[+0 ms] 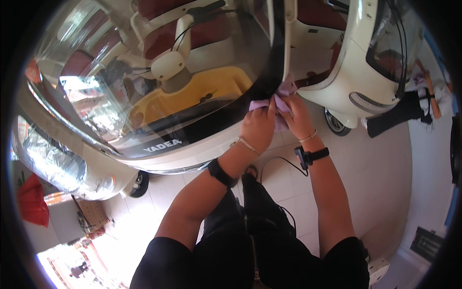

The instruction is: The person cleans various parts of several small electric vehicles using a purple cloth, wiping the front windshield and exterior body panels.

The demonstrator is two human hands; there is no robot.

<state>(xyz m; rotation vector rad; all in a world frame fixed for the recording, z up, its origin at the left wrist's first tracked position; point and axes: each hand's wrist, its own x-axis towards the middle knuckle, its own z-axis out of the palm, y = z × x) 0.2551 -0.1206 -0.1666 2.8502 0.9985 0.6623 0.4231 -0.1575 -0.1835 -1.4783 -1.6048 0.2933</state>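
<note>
A crumpled purple cloth (260,104) is bunched between my two hands at the right front corner of a cream-coloured small vehicle (207,156). My left hand (258,127) has its fingers closed on the cloth's near side. Close against it, my right hand (299,117) pinches the same cloth, part of which sticks up behind the fingers. The cloth lies by the lower corner of the curved windshield (144,96), next to its dark border. Through the glass show a white steering column and a yellow panel (211,84). Some fingertips are hidden in the folds.
To the right stands the vehicle's open cream door or side panel (353,72), above a small wheel (337,123). Clothing and a black item (392,115) hang by the right wall. A dark cable (276,161) hangs near my legs. A red bag (33,200) is at far left.
</note>
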